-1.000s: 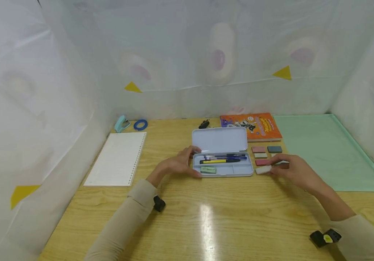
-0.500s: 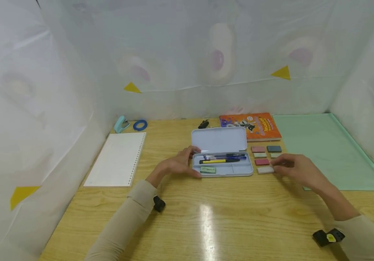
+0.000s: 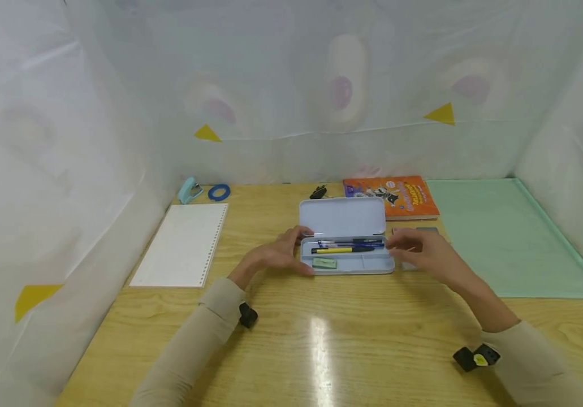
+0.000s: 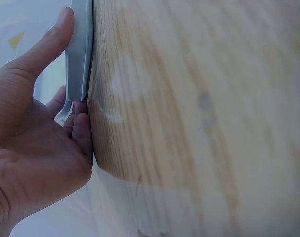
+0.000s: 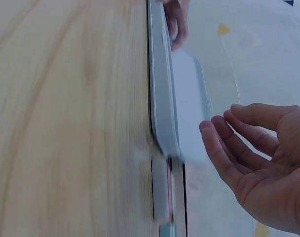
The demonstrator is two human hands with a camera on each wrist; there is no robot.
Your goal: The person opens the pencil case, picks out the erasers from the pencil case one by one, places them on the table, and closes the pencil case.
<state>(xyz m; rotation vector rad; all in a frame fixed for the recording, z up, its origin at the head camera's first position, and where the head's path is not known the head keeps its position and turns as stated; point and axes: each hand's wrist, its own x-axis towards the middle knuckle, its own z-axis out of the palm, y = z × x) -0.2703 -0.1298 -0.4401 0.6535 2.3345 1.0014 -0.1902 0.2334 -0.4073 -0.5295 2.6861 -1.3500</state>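
A pale blue pencil case point(image 3: 342, 217) lies with its lid raised. My left hand point(image 3: 282, 253) holds its left end, thumb at the front corner and fingers toward the back. Inside are a yellow-and-black pen point(image 3: 337, 250), blue and black pens point(image 3: 350, 245) and a green eraser point(image 3: 324, 263). Over the case's right end hovers my right hand point(image 3: 426, 254), fingers loosely bent, nothing between them in the right wrist view. Beneath it are erasers, mostly hidden; a white eraser point(image 5: 160, 190) shows beside the case, and the edge of a blue-grey eraser point(image 3: 427, 229) peeks out behind.
Behind the case lie an orange book point(image 3: 408, 198) and a black binder clip point(image 3: 318, 192). A green mat point(image 3: 515, 237) covers the right side. At left are a white notepad point(image 3: 181, 243), a light blue stapler point(image 3: 189, 191) and a blue tape ring point(image 3: 219, 193).
My right hand has let go of the white eraser, which lies in front of the pink one, and moved left to the case's right end. The left hand has stayed put.
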